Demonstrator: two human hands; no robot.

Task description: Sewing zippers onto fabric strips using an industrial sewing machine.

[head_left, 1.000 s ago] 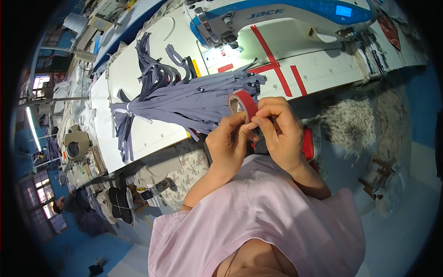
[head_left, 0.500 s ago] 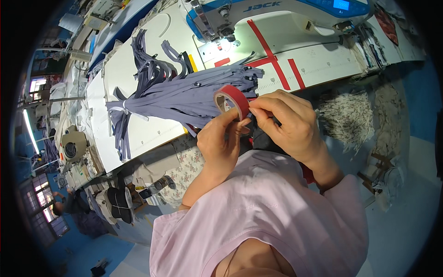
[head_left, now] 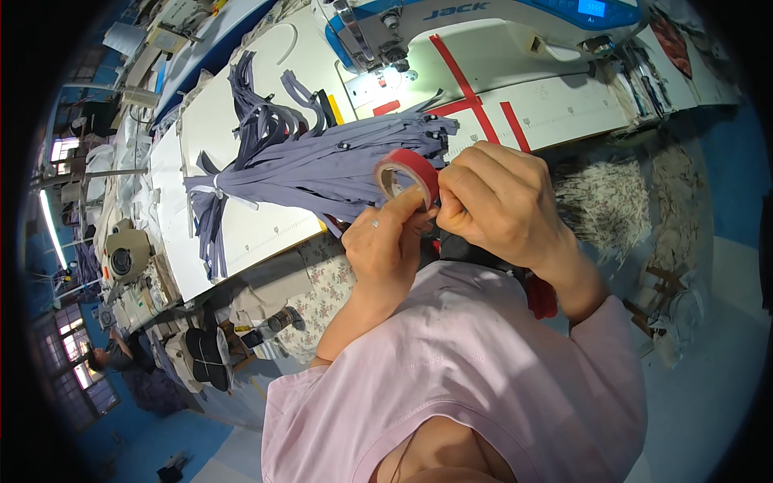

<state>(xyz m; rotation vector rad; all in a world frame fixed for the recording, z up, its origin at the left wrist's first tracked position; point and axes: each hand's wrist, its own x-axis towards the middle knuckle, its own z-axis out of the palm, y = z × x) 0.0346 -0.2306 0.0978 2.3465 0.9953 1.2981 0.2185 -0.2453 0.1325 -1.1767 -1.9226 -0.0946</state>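
Note:
My left hand [head_left: 385,249] grips a roll of red tape [head_left: 430,175] by its lower part, the thumb laid over the rim and the fingers beneath. Pressed up against the roll's right side is my right hand [head_left: 501,201], its fingers curled and pinched at the tape's edge. Whether a loose end of tape lies between those fingertips is hidden. Just beyond the roll, a bundle of grey-purple zipper strips [head_left: 298,173] lies on the white sewing table [head_left: 266,249], tied near its left end with a white band [head_left: 211,189].
A white and blue sewing machine [head_left: 467,24] stands at the back of the table. Red tape strips [head_left: 463,72] are stuck on the tabletop. Darker strips [head_left: 254,101] lie behind the bundle. Floral fabric [head_left: 326,302] hangs below the front edge; a thread pile [head_left: 608,209] is at the right.
My right hand has rolled over, its fingers curling tighter against the roll with the knuckles now upward. The roll has turned slightly in my left hand. The strips have not moved.

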